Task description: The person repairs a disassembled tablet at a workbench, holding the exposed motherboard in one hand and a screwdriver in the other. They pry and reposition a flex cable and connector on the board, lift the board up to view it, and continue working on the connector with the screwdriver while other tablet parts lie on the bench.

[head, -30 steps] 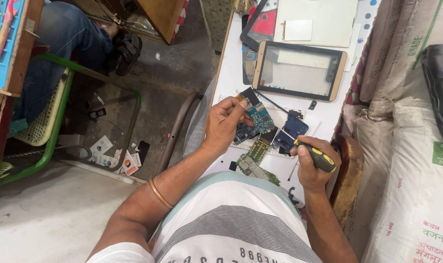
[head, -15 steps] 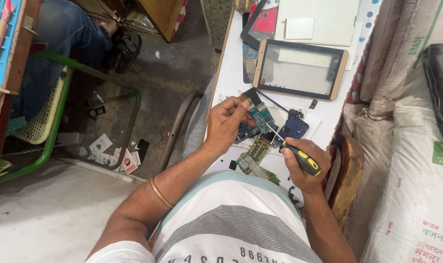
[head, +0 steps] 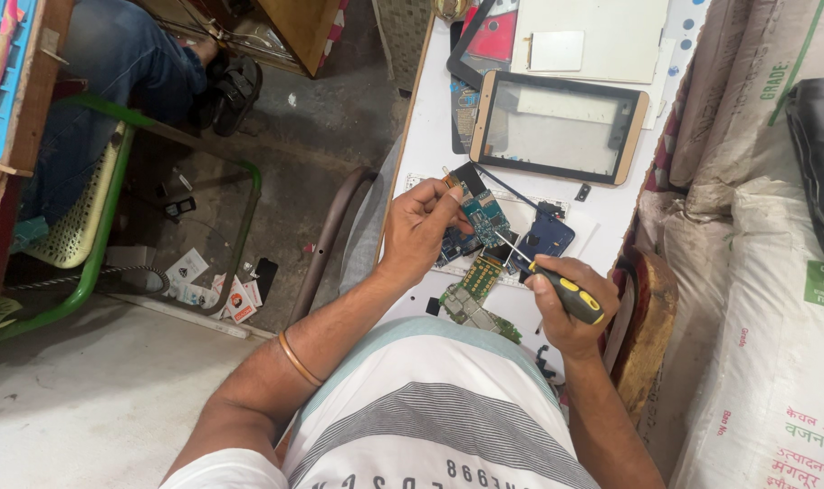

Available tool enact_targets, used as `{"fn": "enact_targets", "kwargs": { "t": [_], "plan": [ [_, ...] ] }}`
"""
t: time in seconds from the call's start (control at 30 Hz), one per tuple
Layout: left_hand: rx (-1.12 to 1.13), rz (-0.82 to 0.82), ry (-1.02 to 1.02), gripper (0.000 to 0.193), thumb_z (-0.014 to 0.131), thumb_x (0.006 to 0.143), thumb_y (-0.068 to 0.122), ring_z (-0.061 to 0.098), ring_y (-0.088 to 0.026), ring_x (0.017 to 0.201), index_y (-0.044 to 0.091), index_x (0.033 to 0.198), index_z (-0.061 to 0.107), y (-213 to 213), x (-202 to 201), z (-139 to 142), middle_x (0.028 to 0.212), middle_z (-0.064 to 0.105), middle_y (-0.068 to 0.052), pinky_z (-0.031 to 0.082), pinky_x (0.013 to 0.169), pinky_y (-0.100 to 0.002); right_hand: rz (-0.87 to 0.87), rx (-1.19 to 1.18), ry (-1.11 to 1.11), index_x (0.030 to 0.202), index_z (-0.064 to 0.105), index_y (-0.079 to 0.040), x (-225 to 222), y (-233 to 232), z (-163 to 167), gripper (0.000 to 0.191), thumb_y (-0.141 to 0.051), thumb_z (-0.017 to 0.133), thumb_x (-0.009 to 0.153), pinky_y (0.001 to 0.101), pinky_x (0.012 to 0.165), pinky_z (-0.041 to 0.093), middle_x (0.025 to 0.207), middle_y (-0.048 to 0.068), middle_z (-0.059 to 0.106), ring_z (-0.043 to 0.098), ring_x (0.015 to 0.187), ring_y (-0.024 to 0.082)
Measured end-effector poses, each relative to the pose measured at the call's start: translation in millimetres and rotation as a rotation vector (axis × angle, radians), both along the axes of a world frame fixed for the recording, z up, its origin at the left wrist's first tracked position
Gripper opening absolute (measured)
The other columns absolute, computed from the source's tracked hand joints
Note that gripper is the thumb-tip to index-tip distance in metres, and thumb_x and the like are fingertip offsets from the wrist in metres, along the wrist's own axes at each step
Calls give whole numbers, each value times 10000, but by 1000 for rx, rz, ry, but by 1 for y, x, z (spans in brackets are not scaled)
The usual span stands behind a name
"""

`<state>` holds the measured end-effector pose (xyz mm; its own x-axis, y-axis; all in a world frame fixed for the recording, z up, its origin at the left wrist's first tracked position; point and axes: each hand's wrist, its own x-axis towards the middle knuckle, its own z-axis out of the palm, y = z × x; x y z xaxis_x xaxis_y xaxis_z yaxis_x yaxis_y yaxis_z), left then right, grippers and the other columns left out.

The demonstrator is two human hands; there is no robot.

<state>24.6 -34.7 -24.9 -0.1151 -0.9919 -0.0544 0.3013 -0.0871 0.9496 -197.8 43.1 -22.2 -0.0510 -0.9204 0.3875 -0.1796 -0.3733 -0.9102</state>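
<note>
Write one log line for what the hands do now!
left hand: holds small blue-green circuit board | right hand: holds yellow-black screwdriver, tip at board

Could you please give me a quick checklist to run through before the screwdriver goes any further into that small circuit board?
1. Left hand grips the small circuit board: ok.
2. Right hand wraps the screwdriver handle: ok.
3. Tip meets the board's lower edge: ok; seated in a screw: cannot tell.
4. Green board lies loose under the work: not ok.
5. Tablet lies apart from the hands: ok.
</note>
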Motion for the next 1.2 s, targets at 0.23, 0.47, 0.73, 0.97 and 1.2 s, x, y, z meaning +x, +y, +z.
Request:
{"fn": "enact_targets", "kwargs": {
  "t": [0.23,0.47,0.73,0.97,1.2],
  "plan": [
    [-77,-3,-165,237,603,1057,203,675,-67,684,14,926,663,2,-2,11,692,666,-19,570,634,-226,-49,114,-203,1085,683,90,-5,2,-8,167,-22,655,965,256,692,590,883,143,705,704,745,169],
    [-63,-8,-332,221,605,1034,193,646,-65,640,10,957,702,7,-1,10,674,682,-14,449,549,-224,-142,161,-503,1088,672,94,-12,-3,-25,185,-39,646,963,289,699,563,910,151,681,659,722,190],
    [60,-42,183,218,621,1064,192,676,-124,722,-5,976,655,-2,-5,-7,820,700,-70,585,693,-275,-134,102,-415,1242,611,68,0,-5,-18,273,-49,656,1000,290,743,575,1004,198,720,680,799,190],
    [151,-112,244,199,636,1036,186,691,-145,707,5,956,654,2,-12,-9,833,711,-82,588,675,-282,-138,122,-253,1282,592,73,11,-7,-14,355,-19,675,949,256,772,580,1144,231,738,687,815,146],
    [142,-160,237,204,635,1053,180,701,-146,709,12,939,629,3,-15,-9,842,717,-91,570,678,-261,-181,288,-159,1188,662,87,8,-13,-28,353,-30,735,863,305,739,643,1012,206,757,756,846,191]
  ]
}}
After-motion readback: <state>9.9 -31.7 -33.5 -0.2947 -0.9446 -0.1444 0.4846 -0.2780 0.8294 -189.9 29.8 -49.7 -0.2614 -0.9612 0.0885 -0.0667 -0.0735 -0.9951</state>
